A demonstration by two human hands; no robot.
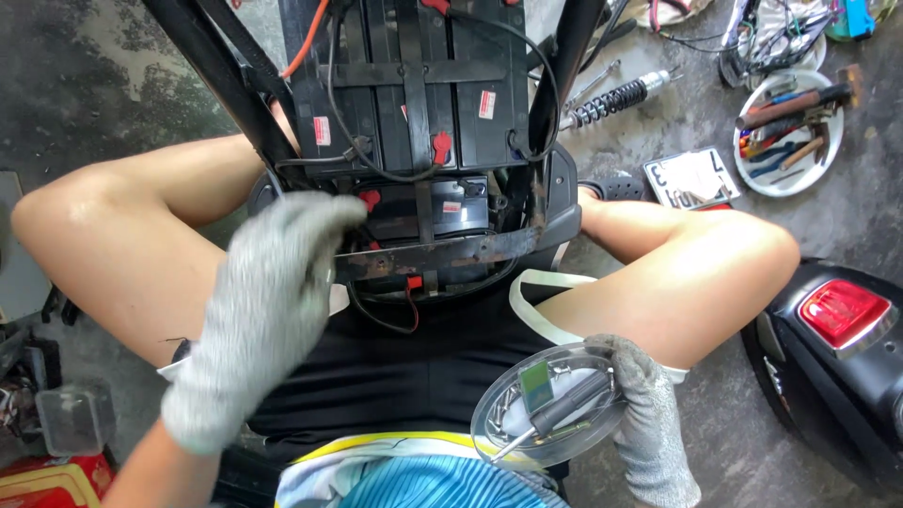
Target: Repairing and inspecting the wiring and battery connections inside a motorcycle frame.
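Note:
I sit astride a stripped black scooter frame holding several black batteries strapped in, with red terminal caps and black and orange wires. My left hand, in a grey knit glove, reaches forward to the rusty crossbar beside a red terminal cap; whether it grips anything is hidden. My right hand, also gloved, holds a clear plastic dish over my right thigh. The dish holds screws, a small green piece and a dark-handled tool.
A white bowl of hand tools and a licence plate lie on the concrete at the right. A coil shock absorber lies behind the frame. A black scooter tail with a red lamp stands at the right; boxes sit at lower left.

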